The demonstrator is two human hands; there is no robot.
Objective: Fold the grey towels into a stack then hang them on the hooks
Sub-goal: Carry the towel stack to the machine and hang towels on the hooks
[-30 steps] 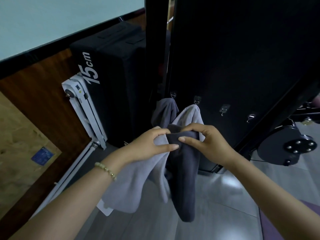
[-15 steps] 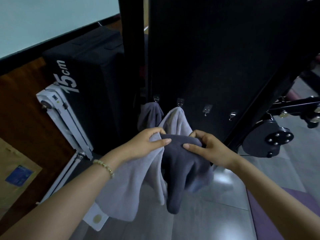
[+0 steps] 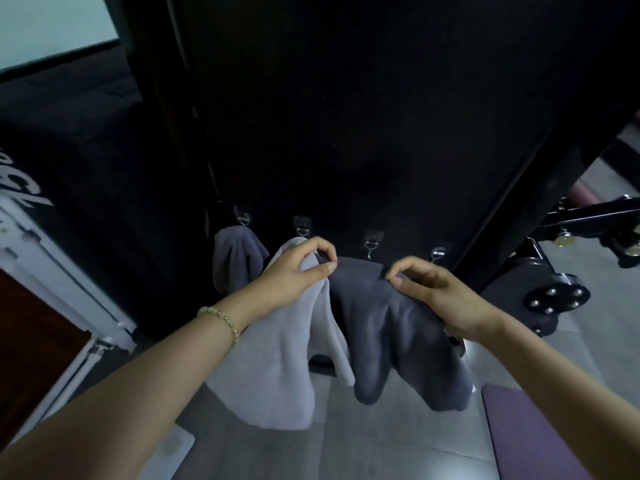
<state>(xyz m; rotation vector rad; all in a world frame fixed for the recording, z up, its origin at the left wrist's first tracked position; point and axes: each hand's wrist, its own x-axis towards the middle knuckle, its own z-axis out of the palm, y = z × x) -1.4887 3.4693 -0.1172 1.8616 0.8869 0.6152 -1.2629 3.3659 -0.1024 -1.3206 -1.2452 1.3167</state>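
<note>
A dark grey towel (image 3: pixel 388 327) is stretched between my hands just below a row of metal hooks on a black panel. My left hand (image 3: pixel 298 271) pinches its left top corner, and a light grey towel (image 3: pixel 273 368) hangs draped over my left forearm. My right hand (image 3: pixel 429 289) pinches the dark towel's right top corner. Another grey towel (image 3: pixel 235 261) hangs from the leftmost hook (image 3: pixel 243 218). The second hook (image 3: pixel 302 229), third hook (image 3: pixel 370 245) and fourth hook (image 3: pixel 437 254) carry nothing.
The black panel (image 3: pixel 363 133) fills the upper view. A black padded block (image 3: pixel 86 150) and a white folded frame (image 3: pixel 52 271) stand at left. Black machine parts with a bolted disc (image 3: pixel 557 299) sit at right, a purple mat (image 3: pixel 530 434) at lower right, on grey floor.
My hands have moved apart, spreading the dark towel's top edge wide. Both hands have risen closer to the hooks. The view has shifted closer to the panel.
</note>
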